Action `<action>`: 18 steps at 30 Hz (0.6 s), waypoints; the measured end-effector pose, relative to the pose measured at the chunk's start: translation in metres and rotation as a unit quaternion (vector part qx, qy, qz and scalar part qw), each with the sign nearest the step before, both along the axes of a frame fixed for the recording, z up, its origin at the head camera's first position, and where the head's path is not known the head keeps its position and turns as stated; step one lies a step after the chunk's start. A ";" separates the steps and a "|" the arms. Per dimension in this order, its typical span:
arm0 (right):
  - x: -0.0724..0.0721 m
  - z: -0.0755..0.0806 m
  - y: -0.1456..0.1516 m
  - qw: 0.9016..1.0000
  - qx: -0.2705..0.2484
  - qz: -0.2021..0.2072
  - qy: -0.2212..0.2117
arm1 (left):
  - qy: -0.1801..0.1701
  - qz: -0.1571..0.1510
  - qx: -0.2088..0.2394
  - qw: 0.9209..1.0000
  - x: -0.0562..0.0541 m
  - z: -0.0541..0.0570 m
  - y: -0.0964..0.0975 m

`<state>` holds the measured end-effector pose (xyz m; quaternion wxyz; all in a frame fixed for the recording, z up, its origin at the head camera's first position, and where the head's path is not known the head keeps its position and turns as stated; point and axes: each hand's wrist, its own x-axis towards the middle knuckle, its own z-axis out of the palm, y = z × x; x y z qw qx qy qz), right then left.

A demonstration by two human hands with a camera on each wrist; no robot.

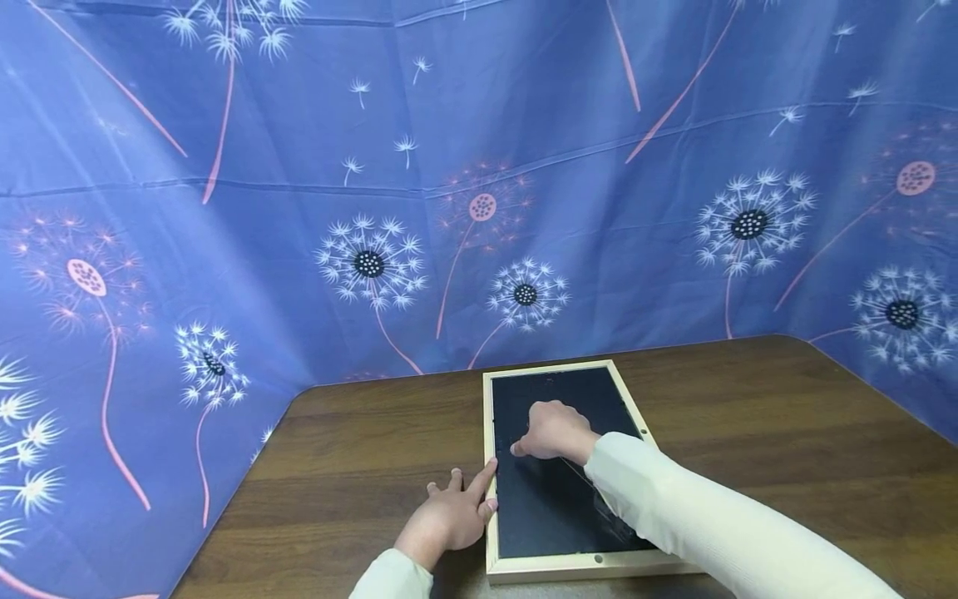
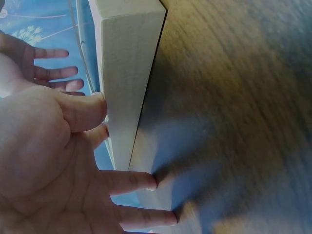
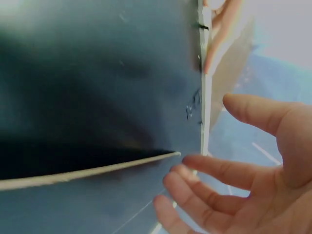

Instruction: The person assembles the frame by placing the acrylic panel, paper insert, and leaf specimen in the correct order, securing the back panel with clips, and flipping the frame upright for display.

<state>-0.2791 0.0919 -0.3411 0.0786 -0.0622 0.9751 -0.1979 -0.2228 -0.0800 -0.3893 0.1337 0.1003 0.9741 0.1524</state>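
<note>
A picture frame (image 1: pixel 546 571) with a pale wooden border lies face down on the table, its black backing board (image 1: pixel 535 516) upward. My left hand (image 1: pixel 452 512) is spread at the frame's left side, thumb and index finger touching the wooden edge; in the left wrist view the other fingers (image 2: pixel 131 183) reach down toward the tabletop. Above the board is my right hand (image 1: pixel 557 428), its loosely bent fingers holding nothing. In the right wrist view a dark flap with a pale edge (image 3: pixel 92 170) stands off the board, its tip right by my index fingertip.
The wooden table (image 1: pixel 359 466) extends to both sides of the frame. A blue curtain (image 1: pixel 284 249) with dandelion prints hangs behind and beside it. Small dark tabs (image 3: pixel 204 27) sit along the frame's inner edge.
</note>
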 end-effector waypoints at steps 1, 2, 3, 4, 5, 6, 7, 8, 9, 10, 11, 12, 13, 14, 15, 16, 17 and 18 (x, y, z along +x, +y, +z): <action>0.002 -0.001 0.000 1.000 0.004 -0.001 -0.002 | 0.001 0.000 -0.001 1.000 0.000 0.000 0.000; 0.004 -0.002 -0.001 1.000 0.009 0.000 -0.002 | 0.003 -0.001 -0.003 1.000 0.000 -0.001 0.000; 0.006 -0.003 -0.001 1.000 0.014 0.001 -0.002 | 0.003 0.000 -0.004 1.000 0.000 -0.001 -0.001; 0.008 -0.005 -0.002 1.000 0.019 0.002 0.000 | 0.004 0.000 -0.005 1.000 0.001 -0.001 -0.001; 0.009 -0.006 -0.002 1.000 0.023 0.003 0.003 | 0.004 0.000 -0.005 1.000 0.001 -0.001 -0.001; 0.011 -0.008 -0.002 1.000 0.026 0.004 0.006 | 0.003 0.001 -0.004 1.000 0.001 -0.001 -0.001; 0.012 -0.010 -0.003 1.000 0.028 0.006 0.009 | 0.002 0.001 -0.004 1.000 0.000 -0.001 0.000; 0.013 -0.011 -0.003 0.999 0.031 0.007 0.013 | 0.002 0.002 -0.002 1.000 0.000 -0.001 0.000; 0.014 -0.012 -0.003 0.999 0.032 0.006 0.017 | 0.000 0.004 0.000 1.000 0.000 0.000 0.000; 0.014 -0.014 -0.004 0.999 0.034 0.004 0.021 | -0.001 0.005 0.002 1.000 0.000 0.000 0.000; 0.015 -0.015 -0.005 0.999 0.037 0.003 0.022 | -0.002 0.006 0.003 1.000 0.000 -0.001 0.001; 0.016 -0.016 -0.007 0.999 0.038 0.000 0.022 | -0.001 0.005 0.002 1.000 0.000 0.000 0.001; 0.016 -0.017 -0.008 0.999 0.041 -0.003 0.022 | 0.001 0.004 0.001 1.000 0.000 0.000 0.001; 0.017 -0.017 -0.010 0.999 0.044 -0.007 0.023 | 0.002 0.004 -0.001 1.000 0.000 -0.001 0.001; 0.018 -0.018 -0.012 0.999 0.047 -0.011 0.024 | 0.003 0.003 -0.002 1.000 0.000 -0.001 0.001; 0.018 -0.019 -0.013 0.998 0.051 -0.014 0.025 | 0.005 0.001 -0.004 1.000 0.000 -0.001 0.000; 0.019 -0.019 -0.015 0.998 0.055 -0.016 0.026 | 0.007 -0.002 -0.006 1.000 0.001 -0.001 0.000; 0.020 -0.020 -0.017 0.998 0.057 -0.018 0.028 | 0.009 -0.004 -0.009 1.000 0.001 -0.001 0.000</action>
